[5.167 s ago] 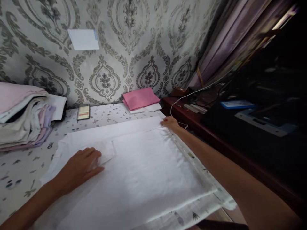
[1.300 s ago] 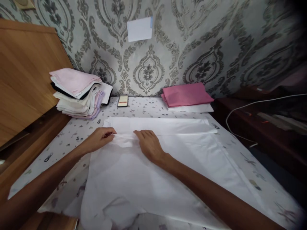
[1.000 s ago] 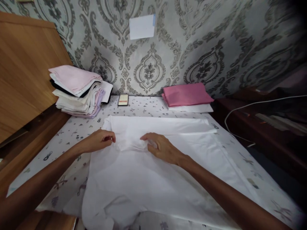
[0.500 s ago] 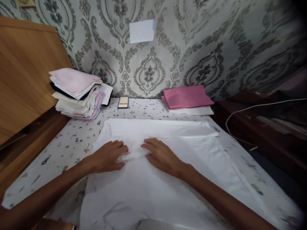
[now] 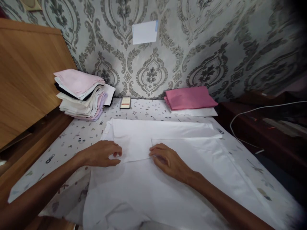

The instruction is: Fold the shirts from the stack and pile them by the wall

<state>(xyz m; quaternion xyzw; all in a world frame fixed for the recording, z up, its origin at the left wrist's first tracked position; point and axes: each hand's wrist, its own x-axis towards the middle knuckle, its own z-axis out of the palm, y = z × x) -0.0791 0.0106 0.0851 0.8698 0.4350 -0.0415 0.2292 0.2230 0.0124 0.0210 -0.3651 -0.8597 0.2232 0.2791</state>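
Note:
A large white cloth (image 5: 153, 179) lies spread over the patterned table cover (image 5: 72, 140), its far edge folded into a band. My left hand (image 5: 100, 154) rests on the cloth's left part, fingers curled round the edge of a small folded flap (image 5: 134, 148). My right hand (image 5: 168, 161) sits just right of that flap, fingertips pressed down on its lower edge. Both hands are close together near the middle of the cloth.
A stack of folded pale clothes (image 5: 81, 94) stands at the back left by a wooden board (image 5: 26, 73). Folded pink cloth (image 5: 189, 97) on white lies at the back right. A small box (image 5: 125, 103) sits by the wall. A white cable (image 5: 254, 111) runs over the dark bench.
Earlier my hands were wide apart on the cloth, seen further to the right. In the last second both hands pinched the flap, flattened it, and now hold its lower edge a little nearer to me.

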